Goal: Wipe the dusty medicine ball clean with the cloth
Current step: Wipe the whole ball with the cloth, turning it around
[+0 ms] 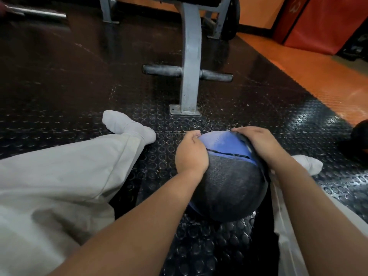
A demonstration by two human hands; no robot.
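While blue-and-black textured medicine ball (pixel 229 176) sits on black studded rubber mat (pixel 209 246) between spread legs in pale trousers (pixel 59 176), left hand (pixel 191 154) cups its left flank, fingers curled onto blue top. Right hand (pixel 256 142) holds dark cloth (pixel 246 144) against upper right side, fingers bent over cloth's far edge. Open mat left of ball up to white sock (pixel 127 124). Grey metal bench post (pixel 191 66) stands just beyond ball. Mat ends at orange floor (pixel 318 76), far right. Most of cloth hidden under hand. Ball's underside unseen. Dark round object (pixel 360 136) cut off at right frame edge.
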